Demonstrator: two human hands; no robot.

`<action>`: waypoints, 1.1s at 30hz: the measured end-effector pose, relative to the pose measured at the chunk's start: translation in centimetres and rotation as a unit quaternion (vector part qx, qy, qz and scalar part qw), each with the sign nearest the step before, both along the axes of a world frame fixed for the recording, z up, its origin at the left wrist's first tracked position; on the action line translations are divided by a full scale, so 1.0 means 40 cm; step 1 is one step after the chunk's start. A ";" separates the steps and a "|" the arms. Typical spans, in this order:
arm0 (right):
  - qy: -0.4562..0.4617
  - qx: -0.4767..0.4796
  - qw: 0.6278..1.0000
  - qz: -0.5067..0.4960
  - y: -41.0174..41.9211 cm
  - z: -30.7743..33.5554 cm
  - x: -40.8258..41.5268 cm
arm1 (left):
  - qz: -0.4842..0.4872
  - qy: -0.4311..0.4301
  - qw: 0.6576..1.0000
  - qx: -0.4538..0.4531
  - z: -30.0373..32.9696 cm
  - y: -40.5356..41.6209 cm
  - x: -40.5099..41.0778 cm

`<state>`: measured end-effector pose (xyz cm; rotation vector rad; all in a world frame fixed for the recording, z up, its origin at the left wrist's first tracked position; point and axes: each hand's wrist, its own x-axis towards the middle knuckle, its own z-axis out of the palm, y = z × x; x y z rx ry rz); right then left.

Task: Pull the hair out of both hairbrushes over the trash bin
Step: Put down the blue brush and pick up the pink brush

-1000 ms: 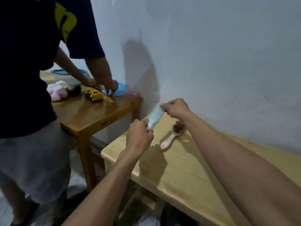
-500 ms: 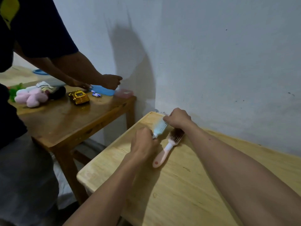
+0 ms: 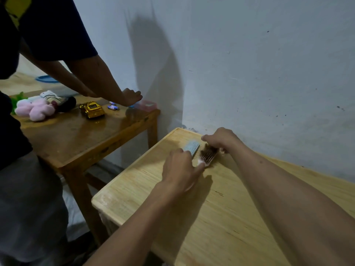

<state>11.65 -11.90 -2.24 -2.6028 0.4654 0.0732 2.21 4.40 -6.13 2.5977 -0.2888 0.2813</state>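
Note:
Two hairbrushes lie side by side near the far corner of the light wooden table (image 3: 221,217). The blue hairbrush (image 3: 192,147) rests flat on the table, its handle hidden behind my left hand. The pink hairbrush (image 3: 208,156) has brown hair tangled in its bristles. My left hand (image 3: 179,169) is closed over the pink handle, which shows at my fingertips. My right hand (image 3: 221,139) is curled on the far end of the pink brush's head, fingers touching the hair. No trash bin is in view.
Another person (image 3: 28,169) stands at the left with a hand (image 3: 131,96) on a darker wooden table (image 3: 76,139). That table holds a gold toy car (image 3: 93,109), plush toys (image 3: 35,110) and a pink box (image 3: 147,105). A white wall runs close behind both tables.
The blue hairbrush came down from the air onto the table. My left hand shifted from its handle to the pink brush's handle. My right hand moved from the blue brush's tip to the pink brush's head.

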 end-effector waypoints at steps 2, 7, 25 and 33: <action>0.029 0.016 0.999 0.002 0.011 -0.010 -0.026 | -0.029 0.048 0.998 0.030 0.008 -0.021 -0.031; -0.008 0.060 0.998 -0.016 0.036 0.005 -0.072 | -0.020 0.089 0.996 0.010 0.022 -0.027 -0.062; -0.042 0.199 0.964 0.171 0.460 0.192 -0.262 | 0.063 0.220 0.886 -0.402 0.091 0.380 -0.250; 0.087 0.208 0.937 0.268 0.711 0.038 -0.341 | 0.177 0.209 0.896 -0.349 -0.048 0.638 -0.449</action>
